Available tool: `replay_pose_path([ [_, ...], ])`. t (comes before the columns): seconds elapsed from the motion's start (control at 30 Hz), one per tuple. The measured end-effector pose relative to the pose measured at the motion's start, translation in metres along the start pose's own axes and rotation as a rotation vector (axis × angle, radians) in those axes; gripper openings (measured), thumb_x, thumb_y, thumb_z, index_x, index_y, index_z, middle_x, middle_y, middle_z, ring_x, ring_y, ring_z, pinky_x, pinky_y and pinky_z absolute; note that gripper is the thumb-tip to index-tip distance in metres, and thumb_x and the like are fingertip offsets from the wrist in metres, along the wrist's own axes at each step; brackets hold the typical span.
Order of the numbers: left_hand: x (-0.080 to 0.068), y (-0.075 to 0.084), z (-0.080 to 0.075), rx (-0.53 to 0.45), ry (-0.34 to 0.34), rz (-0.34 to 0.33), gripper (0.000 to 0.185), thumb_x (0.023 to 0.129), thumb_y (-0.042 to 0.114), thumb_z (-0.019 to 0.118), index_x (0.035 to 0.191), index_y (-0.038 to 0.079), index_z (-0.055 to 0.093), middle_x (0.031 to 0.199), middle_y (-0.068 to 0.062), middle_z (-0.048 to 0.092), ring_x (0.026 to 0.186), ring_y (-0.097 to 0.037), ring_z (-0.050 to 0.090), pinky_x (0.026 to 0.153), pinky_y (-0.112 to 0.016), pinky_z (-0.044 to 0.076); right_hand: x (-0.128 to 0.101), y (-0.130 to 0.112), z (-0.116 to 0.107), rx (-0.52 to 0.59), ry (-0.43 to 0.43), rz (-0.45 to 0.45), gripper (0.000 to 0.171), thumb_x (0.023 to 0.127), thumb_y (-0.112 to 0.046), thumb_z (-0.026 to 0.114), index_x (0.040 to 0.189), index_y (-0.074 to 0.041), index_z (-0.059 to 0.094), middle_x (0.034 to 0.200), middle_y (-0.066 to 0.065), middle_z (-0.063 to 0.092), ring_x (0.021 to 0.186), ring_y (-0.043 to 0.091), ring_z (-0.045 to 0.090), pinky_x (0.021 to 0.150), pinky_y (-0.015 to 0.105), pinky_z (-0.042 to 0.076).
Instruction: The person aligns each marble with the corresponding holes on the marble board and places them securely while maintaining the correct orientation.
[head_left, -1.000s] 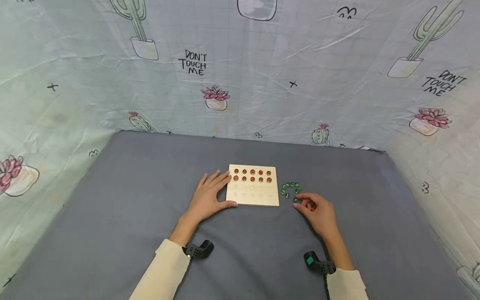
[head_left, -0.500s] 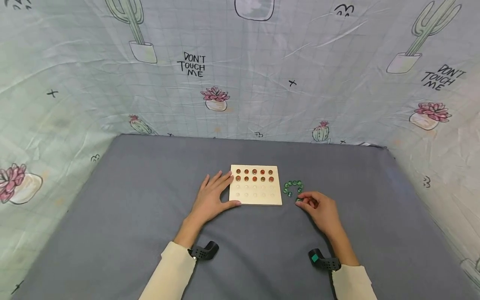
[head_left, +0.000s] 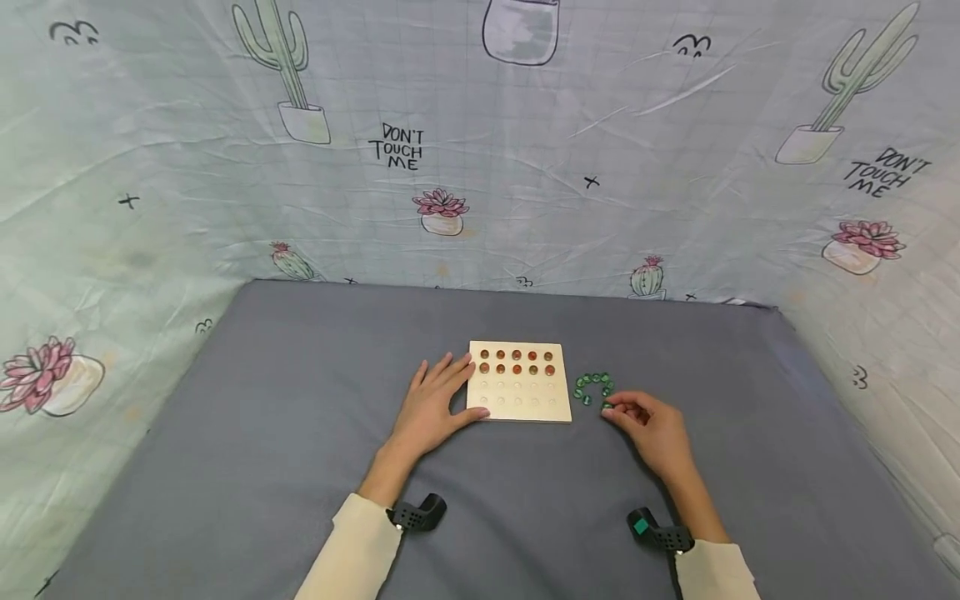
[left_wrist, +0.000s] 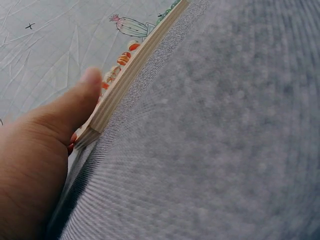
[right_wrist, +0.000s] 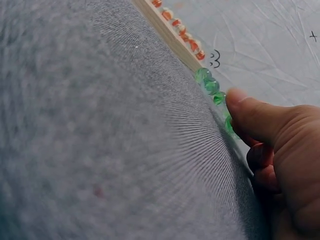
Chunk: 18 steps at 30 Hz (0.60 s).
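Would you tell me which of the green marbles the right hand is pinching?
The right hand is on the green marble at the near right end of the arc of green marbles; the others lie untouched beside the wooden board.

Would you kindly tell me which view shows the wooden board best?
The head view: the whole wooden board lies face-up, holes and orange beads visible. The left wrist view shows its edge; the right wrist view, a far sliver.
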<state>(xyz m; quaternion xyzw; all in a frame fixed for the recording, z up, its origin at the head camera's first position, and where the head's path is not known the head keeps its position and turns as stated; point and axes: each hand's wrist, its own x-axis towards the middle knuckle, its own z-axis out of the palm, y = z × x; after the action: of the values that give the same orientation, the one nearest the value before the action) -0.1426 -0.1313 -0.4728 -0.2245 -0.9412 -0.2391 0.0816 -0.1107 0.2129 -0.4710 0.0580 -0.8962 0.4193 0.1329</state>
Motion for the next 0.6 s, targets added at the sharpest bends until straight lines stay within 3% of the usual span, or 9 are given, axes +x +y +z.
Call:
replay_pose_path([
  [0.3,-0.001,0.000,0.002,-0.034,0.013,0.041,0.077,0.085,0.055,0.064,0.145,0.011,0.044,0.150,-0.004,0.038,0.139,-0.030,0.029,0.114,-0.055,0.013,-0.010,-0.004,0.001,0.009,0.060,0.037,0.015,0.084,-0.020,0.076,0.096,-0.013,0.072,0.078,-0.005,0.066,0.062,0.007,0.055,0.053,0.016,0.044],
  [0.6,0.006,-0.005,-0.003,-0.079,-0.056,0.032,0.083,0.081,0.054,0.069,0.146,0.011,0.041,0.153,-0.004,0.032,0.141,-0.030,0.024,0.115,-0.054,0.008,0.015,-0.029,0.006,0.069,-0.001,0.015,0.021,0.086,-0.026,0.074,0.101,-0.012,0.071,0.082,-0.004,0.066,0.066,0.010,0.058,0.056,0.019,0.046],
])
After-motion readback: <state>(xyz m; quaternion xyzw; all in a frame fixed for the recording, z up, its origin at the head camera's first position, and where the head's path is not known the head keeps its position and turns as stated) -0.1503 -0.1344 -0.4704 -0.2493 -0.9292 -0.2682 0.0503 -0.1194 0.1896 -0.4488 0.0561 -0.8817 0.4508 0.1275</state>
